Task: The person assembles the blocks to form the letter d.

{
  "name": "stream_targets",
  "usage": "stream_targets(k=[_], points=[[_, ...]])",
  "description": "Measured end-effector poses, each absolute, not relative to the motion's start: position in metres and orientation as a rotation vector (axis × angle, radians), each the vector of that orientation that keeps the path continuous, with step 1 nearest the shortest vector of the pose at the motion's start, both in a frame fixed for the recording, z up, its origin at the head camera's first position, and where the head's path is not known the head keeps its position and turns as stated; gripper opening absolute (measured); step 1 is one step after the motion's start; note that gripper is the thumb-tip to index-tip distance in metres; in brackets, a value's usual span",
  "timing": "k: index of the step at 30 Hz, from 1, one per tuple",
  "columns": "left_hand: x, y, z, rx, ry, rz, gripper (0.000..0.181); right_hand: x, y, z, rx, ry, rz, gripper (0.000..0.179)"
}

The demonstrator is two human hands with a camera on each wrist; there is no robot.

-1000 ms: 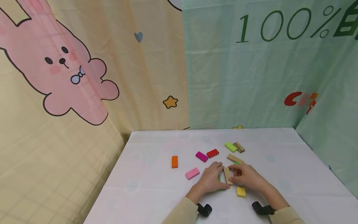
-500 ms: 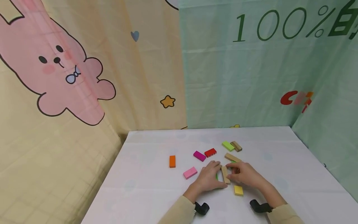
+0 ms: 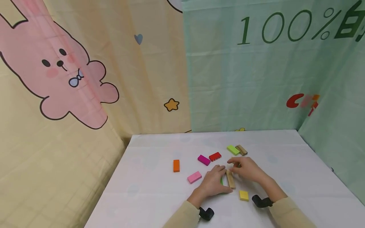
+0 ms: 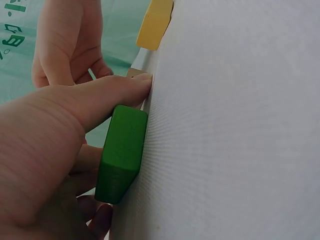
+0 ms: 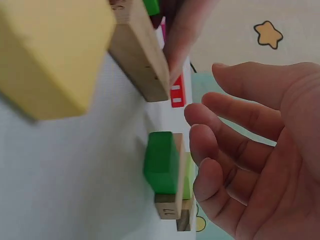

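My left hand (image 3: 213, 183) rests on the table around a plain wooden block (image 3: 230, 180), its thumb at the near end and its fingers at the far end. Within the span of that hand stands a green block (image 4: 120, 150), clearest in the left wrist view. My right hand (image 3: 248, 170) is just to the right and beyond, fingers loosely bent and holding nothing. In the right wrist view a second green block (image 5: 162, 162) lies against a light wooden block (image 5: 168, 207) marked with a number; my right hand mostly hides both in the head view.
A yellow block (image 3: 243, 195) lies near the right wrist. Orange (image 3: 176, 165), pink (image 3: 194, 177), magenta (image 3: 203, 160) and red (image 3: 215, 156) blocks are scattered left and beyond. A lime block (image 3: 233, 149) touches a brown wooden one (image 3: 241, 149) at the back of the white table (image 3: 148, 196).
My right hand has come off the wooden block and moved farther from me, over the light wooden block and green block. The left hand keeps its place at the block's ends.
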State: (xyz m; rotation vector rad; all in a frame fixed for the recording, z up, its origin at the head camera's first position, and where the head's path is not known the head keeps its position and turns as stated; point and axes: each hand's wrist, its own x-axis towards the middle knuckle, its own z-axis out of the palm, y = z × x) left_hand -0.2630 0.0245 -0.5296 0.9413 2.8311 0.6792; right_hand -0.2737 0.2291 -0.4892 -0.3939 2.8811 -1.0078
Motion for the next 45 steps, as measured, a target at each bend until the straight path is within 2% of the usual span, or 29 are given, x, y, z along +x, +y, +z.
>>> stream_targets(k=[12,19,45], points=[[-0.261,0.027,-0.527,0.884,2.837,0.649,0.079,-0.291,0.241,-0.482,-0.338,2.920,-1.153,0.033],[-0.261,0.026,-0.526,0.857,2.834,0.646,0.081,-0.295,0.248,-0.488,-0.255,2.926,-1.180,0.041],[-0.260,0.027,-0.525,0.867,2.852,0.607,0.079,-0.302,0.258,-0.509,-0.177,2.973,-1.092,0.033]])
